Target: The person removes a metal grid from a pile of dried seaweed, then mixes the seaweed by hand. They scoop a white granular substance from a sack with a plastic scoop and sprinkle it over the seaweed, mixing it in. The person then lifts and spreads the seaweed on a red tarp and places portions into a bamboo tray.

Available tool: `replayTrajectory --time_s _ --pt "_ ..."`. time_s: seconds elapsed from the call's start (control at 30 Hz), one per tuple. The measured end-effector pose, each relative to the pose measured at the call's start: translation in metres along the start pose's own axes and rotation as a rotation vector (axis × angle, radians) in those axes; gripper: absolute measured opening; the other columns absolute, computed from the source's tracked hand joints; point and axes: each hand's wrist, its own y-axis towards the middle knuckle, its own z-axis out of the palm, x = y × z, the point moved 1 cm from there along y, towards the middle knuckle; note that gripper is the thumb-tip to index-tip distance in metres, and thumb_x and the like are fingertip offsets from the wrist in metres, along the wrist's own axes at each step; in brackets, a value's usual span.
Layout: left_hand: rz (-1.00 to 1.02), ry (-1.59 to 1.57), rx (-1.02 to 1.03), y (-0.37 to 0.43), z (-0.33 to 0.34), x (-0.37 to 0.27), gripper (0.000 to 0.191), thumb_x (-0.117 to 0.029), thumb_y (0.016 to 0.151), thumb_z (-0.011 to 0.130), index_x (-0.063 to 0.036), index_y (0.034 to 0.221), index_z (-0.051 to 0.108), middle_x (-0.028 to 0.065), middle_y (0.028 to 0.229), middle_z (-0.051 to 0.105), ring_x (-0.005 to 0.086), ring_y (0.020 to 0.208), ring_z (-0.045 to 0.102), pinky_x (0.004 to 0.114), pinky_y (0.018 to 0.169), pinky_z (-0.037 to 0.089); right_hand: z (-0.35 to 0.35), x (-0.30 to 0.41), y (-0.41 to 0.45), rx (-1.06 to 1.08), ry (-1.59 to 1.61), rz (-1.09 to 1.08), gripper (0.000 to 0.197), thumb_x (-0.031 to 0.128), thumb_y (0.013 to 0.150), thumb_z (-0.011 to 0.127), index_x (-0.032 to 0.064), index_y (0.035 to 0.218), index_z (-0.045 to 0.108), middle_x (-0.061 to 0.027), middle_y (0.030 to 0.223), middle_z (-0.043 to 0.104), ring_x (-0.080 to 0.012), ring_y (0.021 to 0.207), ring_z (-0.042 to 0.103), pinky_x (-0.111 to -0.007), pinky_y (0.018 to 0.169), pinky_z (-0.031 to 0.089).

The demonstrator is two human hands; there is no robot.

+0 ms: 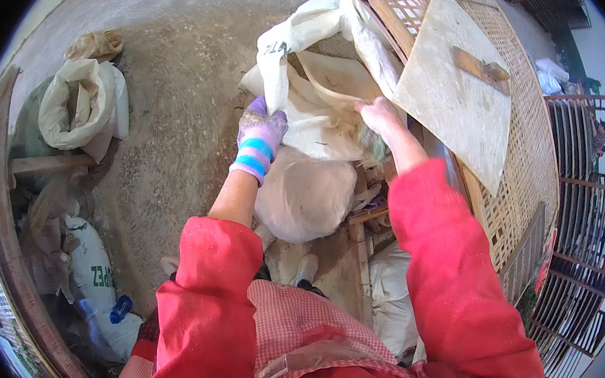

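Note:
My left hand [261,123], in a pale purple knit glove with blue bands, grips the rolled rim of a large white woven sack [311,23] that bears writing. Bare and closed, my right hand [381,115] holds the edge of a light brown inner bag [332,82] inside the sack's mouth. Some greenish and tan fibrous matter [371,142] lies beside and below my right hand; what it is I cannot tell. Between my forearms a bulging pale bag [308,194] shows. The bottom of the open sack is hidden.
On the right, a woven bamboo tray [523,164] carries a flat board with a wooden handle [455,82]. An open white sack [71,103] stands at left, above a filled sack [90,269]. A wooden beam [30,259] edges the left side. White sacks [393,296] lie low right.

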Motion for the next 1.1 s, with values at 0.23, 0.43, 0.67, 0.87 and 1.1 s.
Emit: replayTrajectory --time_s 0.23,0.43,0.67,0.87,1.1 --pt "0.038 -0.047 0.055 0.003 -0.009 -0.014 0.038 -0.017 0.08 0.061 -0.0047 0.116 0.06 0.0164 0.098 0.068 0.028 0.088 0.066 0.037 0.079 0.049 0.02 0.009 0.063 0.167 -0.491 -0.127 0.036 0.026 0.079 0.054 -0.0034 0.096 0.068 -0.0257 0.108 0.062 -0.0377 0.102 0.061 -0.042 0.089 0.048" --pt "-0.042 -0.177 0.165 0.002 -0.011 -0.004 0.044 -0.016 0.08 0.062 -0.0014 0.121 0.056 0.0179 0.103 0.066 0.025 0.088 0.065 0.035 0.08 0.05 0.093 0.014 0.092 -0.036 0.014 -0.106 0.036 0.023 0.075 0.059 -0.0063 0.095 0.066 -0.0295 0.103 0.062 -0.039 0.103 0.06 -0.041 0.089 0.047" --pt "-0.074 -0.107 0.234 -0.015 0.005 0.001 0.037 -0.007 0.082 0.058 0.0011 0.119 0.055 0.0121 0.099 0.067 0.0194 0.084 0.064 0.031 0.076 0.051 0.152 -0.007 0.122 -0.137 0.439 -0.018 0.039 0.023 0.069 0.065 -0.0085 0.093 0.066 -0.0247 0.088 0.067 -0.0327 0.085 0.066 -0.037 0.076 0.05" --pt "0.003 -0.253 0.231 -0.017 0.007 0.004 0.038 -0.002 0.08 0.058 0.0003 0.118 0.056 0.0111 0.101 0.067 0.0188 0.088 0.063 0.03 0.08 0.049 0.133 -0.013 0.103 -0.182 0.828 -0.182 0.038 0.021 0.067 0.068 -0.0083 0.092 0.067 -0.0212 0.087 0.068 -0.0281 0.08 0.066 -0.037 0.073 0.049" --pt "-0.03 -0.079 0.223 -0.01 0.0 0.024 0.037 -0.003 0.08 0.061 0.0014 0.116 0.057 0.0136 0.105 0.067 0.0206 0.096 0.063 0.032 0.086 0.047 0.142 0.009 0.104 -0.157 0.673 -0.071 0.03 0.013 0.07 0.064 -0.0085 0.092 0.066 -0.0198 0.084 0.068 -0.0264 0.075 0.065 -0.038 0.069 0.048"
